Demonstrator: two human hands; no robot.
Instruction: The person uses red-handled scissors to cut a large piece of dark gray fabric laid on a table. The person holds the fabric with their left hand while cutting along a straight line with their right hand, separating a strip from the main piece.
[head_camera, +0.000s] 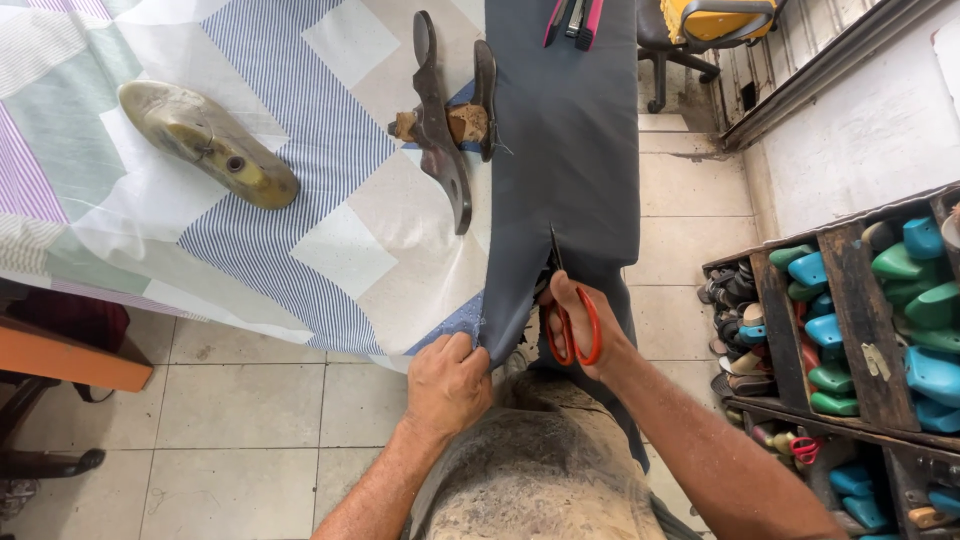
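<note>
Both forearms reach forward, the left hand (447, 385) with fingers pinched closed, the right hand (580, 325) curled shut.

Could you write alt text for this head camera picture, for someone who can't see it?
A person's right hand cuts dark grey fabric with red-handled scissors while the left hand grips the fabric's edge. Behind, on a striped tablecloth, lie a shoe form and a dark shoe sole.

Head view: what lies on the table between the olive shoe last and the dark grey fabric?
A dark wooden tool on the striped tablecloth, seen in the head view.
</note>
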